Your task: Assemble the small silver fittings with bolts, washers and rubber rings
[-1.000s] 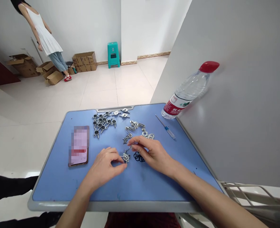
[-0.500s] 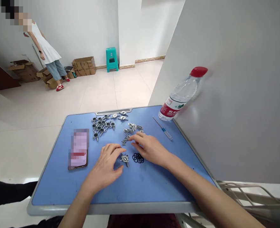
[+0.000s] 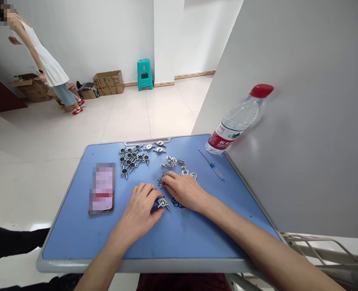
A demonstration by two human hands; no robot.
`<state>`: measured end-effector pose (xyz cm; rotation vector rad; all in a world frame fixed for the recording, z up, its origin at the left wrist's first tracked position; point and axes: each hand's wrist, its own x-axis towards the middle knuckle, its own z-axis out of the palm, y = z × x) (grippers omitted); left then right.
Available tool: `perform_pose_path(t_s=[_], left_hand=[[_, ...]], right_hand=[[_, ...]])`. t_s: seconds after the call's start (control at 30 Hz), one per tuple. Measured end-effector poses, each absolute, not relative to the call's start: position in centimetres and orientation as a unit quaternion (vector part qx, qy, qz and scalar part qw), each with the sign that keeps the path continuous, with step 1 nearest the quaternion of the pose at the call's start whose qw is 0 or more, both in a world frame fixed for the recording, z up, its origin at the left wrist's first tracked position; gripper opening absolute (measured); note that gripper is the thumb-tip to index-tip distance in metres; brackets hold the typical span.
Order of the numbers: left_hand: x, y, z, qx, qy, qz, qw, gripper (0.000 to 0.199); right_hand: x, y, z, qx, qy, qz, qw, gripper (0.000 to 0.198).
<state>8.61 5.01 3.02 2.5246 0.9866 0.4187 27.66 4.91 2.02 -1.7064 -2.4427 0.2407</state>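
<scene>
My left hand (image 3: 140,212) rests on the table with thumb and forefinger closed about a small metal valve (image 3: 163,202), which has a flat plate on top and a pipe stub at its lower end. Ahead and to the right, my right hand (image 3: 186,192) has its fingertips drawn together at a pile of tiny screws (image 3: 159,180); whatever is between them is hidden. Black rubber rings (image 3: 177,203) lie partly under that hand. Just beyond it are metal levers (image 3: 172,162) and flat metal plates (image 3: 193,175).
Several metal valves with black discs (image 3: 132,157) lie at the far left of the blue table (image 3: 84,238). A phone (image 3: 102,190) is at left. A screwdriver (image 3: 212,165) and a water bottle (image 3: 238,121) are at right, by a grey wall. A person (image 3: 49,66) stands near cardboard boxes (image 3: 108,83).
My left thumb and forefinger have closed in on the valve, which has turned slightly. My right fingers have drawn together at the screws. The person in the background has shifted left.
</scene>
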Motion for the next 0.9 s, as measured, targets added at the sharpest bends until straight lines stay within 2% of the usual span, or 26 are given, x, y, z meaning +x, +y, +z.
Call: perform_pose_path(t_s=[0.2, 0.53, 0.8, 0.9], left_hand=[[8.9, 4.9, 2.7, 0.908, 0.343, 0.158, 0.182, 0.02], [9.1, 5.1, 2.6, 0.915, 0.324, 0.164, 0.177, 0.008], [9.2, 4.9, 2.6, 0.908, 0.328, 0.169, 0.198, 0.009], [9.2, 4.9, 2.6, 0.906, 0.331, 0.171, 0.201, 0.009]], right_hand=[[27.6, 4.9, 1.6, -0.575, -0.814, 0.071, 0.046, 0.018], [28.0, 4.7, 1.4, -0.567, -0.82, 0.066, 0.053, 0.016], [29.2, 3.3, 1.7, -0.534, -0.827, 0.052, 0.17, 0.018], [29.5, 2.4, 2.2, -0.502, -0.841, 0.076, 0.187, 0.02]])
